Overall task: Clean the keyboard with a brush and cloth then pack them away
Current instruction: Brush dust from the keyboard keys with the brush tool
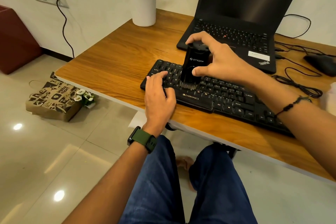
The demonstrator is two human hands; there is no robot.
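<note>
The right hand (pixel 216 60) hides keys of the keyboard (pixel 225 96); the laptop (pixel 236 23) lid is cut off at the top edge.

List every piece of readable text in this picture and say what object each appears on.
"STRIFF": brush body.
"ZEBRONICS": keyboard front edge.
"ThinkPad": laptop palm rest.
"insta mart": paper bag on the floor.
"Alt", "Ctrl", "Shift", "Enter", letters: keyboard keys.
Laptop sticker and keys: too blurred.

A black brush (pixel 192 67) stands upright, bristles down on the black keyboard (pixel 227 96) lying on the desk.
</note>
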